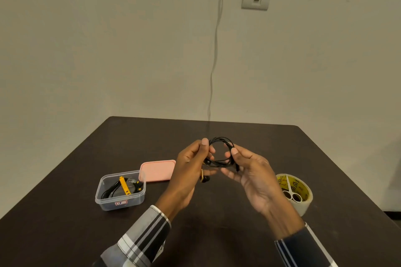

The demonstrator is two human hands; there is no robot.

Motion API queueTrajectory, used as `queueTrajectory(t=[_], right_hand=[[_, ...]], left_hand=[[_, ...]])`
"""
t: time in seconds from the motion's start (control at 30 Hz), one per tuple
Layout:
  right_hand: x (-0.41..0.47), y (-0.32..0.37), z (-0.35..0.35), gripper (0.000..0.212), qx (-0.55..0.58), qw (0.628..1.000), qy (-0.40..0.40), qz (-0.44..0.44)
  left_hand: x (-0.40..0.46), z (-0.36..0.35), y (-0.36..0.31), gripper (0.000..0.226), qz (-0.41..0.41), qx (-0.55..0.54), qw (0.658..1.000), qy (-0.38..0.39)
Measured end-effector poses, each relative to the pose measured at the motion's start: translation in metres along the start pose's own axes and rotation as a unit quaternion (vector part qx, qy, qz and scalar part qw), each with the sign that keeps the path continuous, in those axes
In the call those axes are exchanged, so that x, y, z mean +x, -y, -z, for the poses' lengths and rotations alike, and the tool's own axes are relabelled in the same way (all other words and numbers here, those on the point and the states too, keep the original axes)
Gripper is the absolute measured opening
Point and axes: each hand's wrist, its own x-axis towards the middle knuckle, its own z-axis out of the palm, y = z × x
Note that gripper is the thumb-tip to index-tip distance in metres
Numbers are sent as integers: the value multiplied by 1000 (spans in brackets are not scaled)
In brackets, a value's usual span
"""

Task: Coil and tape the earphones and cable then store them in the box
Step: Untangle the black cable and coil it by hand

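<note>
Black earphones (221,139) are wound into a small round coil held above the dark table (217,234). My left hand (191,165) pinches the coil's left side between thumb and fingers; an earbud with a gold part hangs below it. My right hand (249,171) grips the coil's right side, and a short cable end hangs by its fingers. The clear plastic box (104,198) stands open at the left and holds a black cable bound with a yellow strip (125,186).
The box's pink lid (157,170) lies flat just behind the box. At the right stands a roll of clear tape (303,202) with scissors (293,193) resting across its core. A thin wire runs down the wall to the table's far edge.
</note>
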Motion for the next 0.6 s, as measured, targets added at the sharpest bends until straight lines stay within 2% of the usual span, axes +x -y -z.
queueTrajectory(t=[0.17, 0.37, 0.6], right_hand=[[2, -4, 6, 20, 3, 1000, 3, -27], [4, -13, 10, 22, -20, 998, 10, -54], [6, -20, 16, 20, -39, 996, 20, -74]], left_hand=[[-4, 7, 7, 36, 0, 34, 998, 49], [-2, 16, 20, 39, -43, 176, 983, 38], [1, 31, 37, 41, -131, 321, 938, -9]])
